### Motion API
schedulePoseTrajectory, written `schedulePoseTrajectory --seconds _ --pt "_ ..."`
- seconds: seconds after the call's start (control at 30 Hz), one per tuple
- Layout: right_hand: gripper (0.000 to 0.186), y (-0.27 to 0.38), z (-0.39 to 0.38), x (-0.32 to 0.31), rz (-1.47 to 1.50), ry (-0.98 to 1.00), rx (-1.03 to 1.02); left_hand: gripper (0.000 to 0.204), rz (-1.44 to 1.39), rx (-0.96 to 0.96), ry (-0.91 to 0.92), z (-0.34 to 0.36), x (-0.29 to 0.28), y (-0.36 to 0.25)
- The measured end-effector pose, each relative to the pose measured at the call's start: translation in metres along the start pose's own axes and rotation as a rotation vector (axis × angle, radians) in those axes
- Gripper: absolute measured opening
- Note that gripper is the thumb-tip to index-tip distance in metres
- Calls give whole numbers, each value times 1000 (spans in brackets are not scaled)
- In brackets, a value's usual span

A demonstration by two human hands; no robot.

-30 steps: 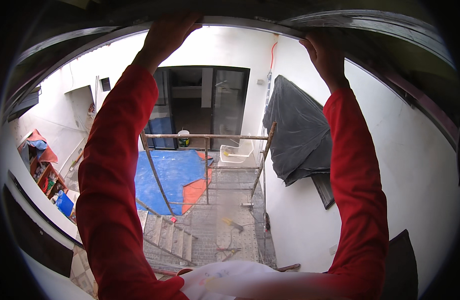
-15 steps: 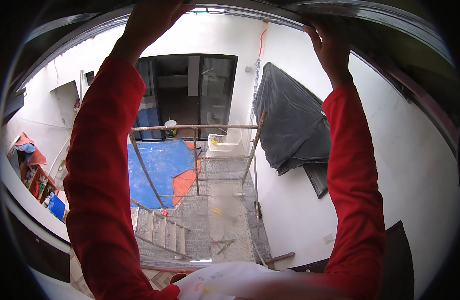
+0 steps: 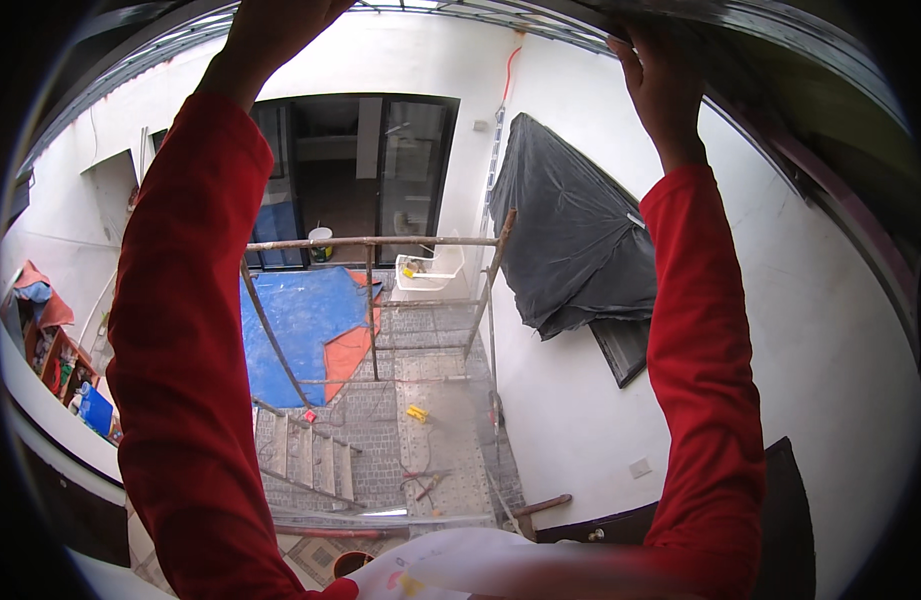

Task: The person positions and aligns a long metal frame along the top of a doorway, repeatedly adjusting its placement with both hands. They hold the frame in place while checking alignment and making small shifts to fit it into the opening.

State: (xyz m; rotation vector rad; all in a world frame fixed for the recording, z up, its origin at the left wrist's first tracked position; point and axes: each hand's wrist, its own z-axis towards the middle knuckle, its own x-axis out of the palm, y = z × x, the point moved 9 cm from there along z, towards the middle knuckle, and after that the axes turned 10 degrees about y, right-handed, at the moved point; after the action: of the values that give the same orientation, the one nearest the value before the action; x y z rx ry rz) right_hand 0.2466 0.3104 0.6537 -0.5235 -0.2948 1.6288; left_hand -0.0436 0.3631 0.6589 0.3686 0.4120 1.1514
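Both my arms, in red sleeves, reach up to a dark metal frame [image 3: 565,27] that curves along the top of the view. My left hand [image 3: 277,38] is at the upper left, and its fingers run out past the picture's top edge, so their hold is hidden. At the upper right my right hand [image 3: 664,100] grips the frame's lower edge. Its thumb shows against the edge, while the other fingers are partly lost in shadow.
Below stands scaffolding with a rusty top rail [image 3: 380,241] and a stepped ladder frame [image 3: 310,455]. A blue tarp [image 3: 290,330] covers part of the tiled floor. Black plastic sheeting [image 3: 575,240] hangs on the right white wall. Farther off are a white tub [image 3: 435,270] and a bucket [image 3: 321,246].
The view has shifted slightly, with the courtyard sliding left and up in it. My left hand now sits higher and farther left, its fingers cut off more. My right hand stays at the frame.
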Motion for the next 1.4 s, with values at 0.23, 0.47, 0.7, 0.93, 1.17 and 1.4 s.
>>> schedulePoseTrajectory --seconds 0.23,0.47,0.7,0.93,1.17,1.4 --pt "23 8 5 0 -158 -10 -135 26 -27 -14 9 2 -4 0" --pt "26 5 7 2 -176 -46 -128 26 -31 -43 50 5 -4 0" --pt "27 6 8 3 -229 -45 -96 26 10 -54 73 7 -1 -1" --pt "24 7 2 -4 -195 -126 -136 27 -73 -47 61 3 3 6" --pt "17 -8 1 3 -4 104 -80 27 -72 22 185 -2 24 21" --pt "18 -3 -6 2 18 92 -128 24 72 195 -34 -16 7 -2"
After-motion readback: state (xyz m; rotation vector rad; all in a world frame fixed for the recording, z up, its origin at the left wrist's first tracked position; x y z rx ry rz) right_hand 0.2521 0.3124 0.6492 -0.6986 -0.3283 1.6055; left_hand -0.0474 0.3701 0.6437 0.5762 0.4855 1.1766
